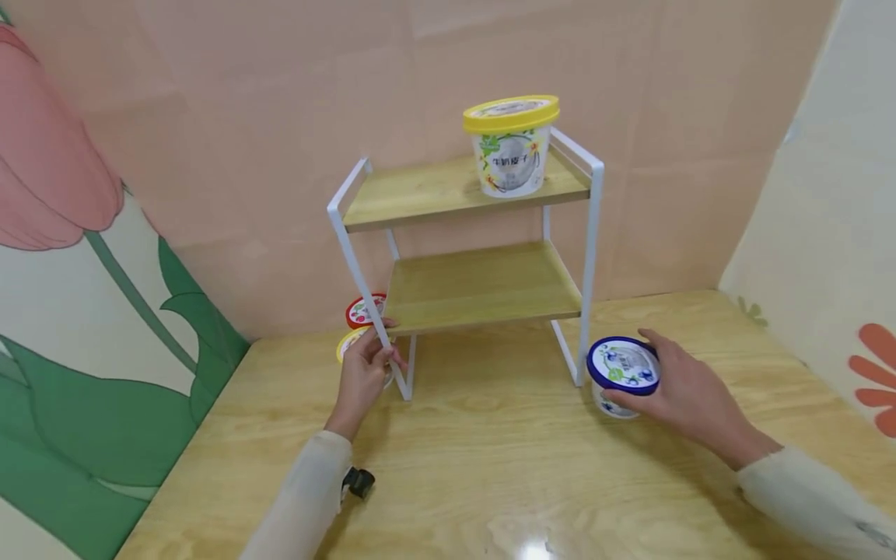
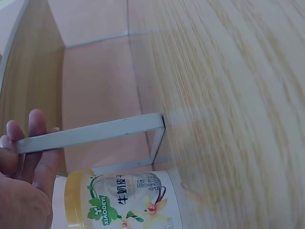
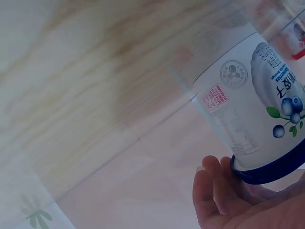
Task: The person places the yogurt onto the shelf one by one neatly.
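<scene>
Standing on the bench [image 1: 490,474], a white-framed rack [image 1: 483,284] with two wooden shelves is gripped at its near left leg by the left hand [image 1: 362,379], its fingers curled round the white bar. By the right hand [image 1: 693,400], a blue-lidded tub [image 1: 623,373] is held to the right of the rack, close to the near right leg. It is grasped about the lid, with fingers placed on the far side and the thumb on the near side. The tub is seen upright, with blueberries printed on its white wall; whether its base is borne by the bench cannot be told.

On the rack's upper shelf, toward the right end, a tall yellow-lidded tub [image 1: 512,152] is set upright. To the left of the rack, a second yellow-lidded tub [image 2: 128,200] is partly hidden behind the left hand, and just beyond it, on the far side, a red-lidded tub [image 1: 359,313] is partly covered by the rack's leg. The far side of the bench is bordered by a peach backdrop [image 1: 280,155], and the left side by a panel [image 1: 56,163] on which a pink tulip is printed.
</scene>
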`<state>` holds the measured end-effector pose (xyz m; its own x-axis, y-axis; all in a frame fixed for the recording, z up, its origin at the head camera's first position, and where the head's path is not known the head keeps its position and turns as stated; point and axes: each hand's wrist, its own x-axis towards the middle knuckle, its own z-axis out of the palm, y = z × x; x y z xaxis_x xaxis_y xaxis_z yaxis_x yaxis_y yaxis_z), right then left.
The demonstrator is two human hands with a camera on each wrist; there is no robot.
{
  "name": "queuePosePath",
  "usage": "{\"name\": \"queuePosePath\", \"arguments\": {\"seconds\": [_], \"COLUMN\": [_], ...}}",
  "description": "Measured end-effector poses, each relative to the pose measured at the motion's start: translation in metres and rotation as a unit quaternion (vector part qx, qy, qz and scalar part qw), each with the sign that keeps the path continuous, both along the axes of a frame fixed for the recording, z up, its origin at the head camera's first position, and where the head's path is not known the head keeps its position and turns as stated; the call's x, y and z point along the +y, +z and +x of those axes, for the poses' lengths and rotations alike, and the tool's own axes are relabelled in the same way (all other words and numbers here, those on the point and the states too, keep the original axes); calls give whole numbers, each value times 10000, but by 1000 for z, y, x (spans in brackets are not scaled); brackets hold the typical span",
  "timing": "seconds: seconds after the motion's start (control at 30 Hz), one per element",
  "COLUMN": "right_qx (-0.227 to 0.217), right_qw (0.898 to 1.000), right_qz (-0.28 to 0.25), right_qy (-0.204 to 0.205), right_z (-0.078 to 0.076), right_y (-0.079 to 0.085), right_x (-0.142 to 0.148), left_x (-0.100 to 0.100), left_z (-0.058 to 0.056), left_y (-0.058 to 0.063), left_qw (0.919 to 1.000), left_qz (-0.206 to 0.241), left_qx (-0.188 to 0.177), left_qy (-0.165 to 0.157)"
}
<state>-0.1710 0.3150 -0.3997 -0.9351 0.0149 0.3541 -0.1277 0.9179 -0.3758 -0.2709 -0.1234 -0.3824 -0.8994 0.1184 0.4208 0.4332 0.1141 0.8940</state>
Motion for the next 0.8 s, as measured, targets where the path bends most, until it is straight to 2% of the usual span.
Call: {"name": "queuePosePath", "arguments": {"seconds": [0.13, 0.33, 0.53, 0.8], "right_qx": [113, 37, 133, -49], "right_qw": [9999, 10000, 9999, 9999], "right_qz": [24, 37, 41, 103], "right_qy": [-7, 29, 53, 56], "right_z": [2, 3, 5, 6], "right_y": [1, 0, -4, -5], "right_x": [0, -4, -4, -8], "left_x": [2, 1, 1, 1], "left_z": [-2, 0, 0, -3], "left_y": [1, 0, -1, -3], "left_qw": [10000, 9999, 9999, 9999], "left_qz": [-16, -29, 33, 50], "left_qx": [-63, -64, -88, 63], "left_qy": [-39, 108, 60, 72]}}
